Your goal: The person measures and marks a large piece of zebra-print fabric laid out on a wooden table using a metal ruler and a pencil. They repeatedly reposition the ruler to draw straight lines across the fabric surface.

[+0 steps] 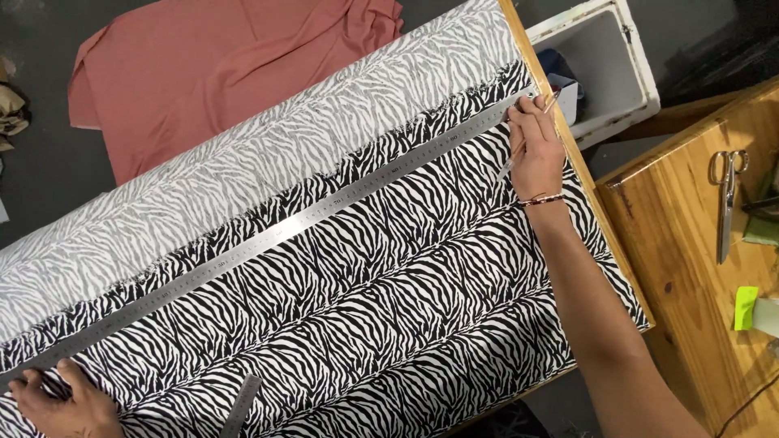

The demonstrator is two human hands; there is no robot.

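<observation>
Zebra-striped fabric (389, 268) in black and white covers a long wooden table (604, 235) and fills most of the view. At the near left corner, the left hand (61, 397) presses flat on the cloth, its fingers spread a little and resting on the low end of a long metal ruler (276, 231). Just beside that hand, near the bottom edge, the tip of a second, shorter ruler (241, 405) lies on the fabric. The long ruler runs on a slant from the near left up to the far right, lying flat on the cloth. At its far end, the right hand (535, 150) reaches across with the arm stretched over the table; its fingers are pinched together around a thin pencil (527, 138) whose tip meets the fabric just beside the ruler's edge. A thin beaded bracelet (540, 199) circles that wrist. Beyond the ruler, the cloth shows its paler grey underside (243, 162). To the right stands a wooden bench (690, 243) with a pair of scissors (726, 203) on it. Farther off, a pink cloth (227, 69) lies on the dark floor, and a white box (600, 57) sits past the table's far corner.
</observation>
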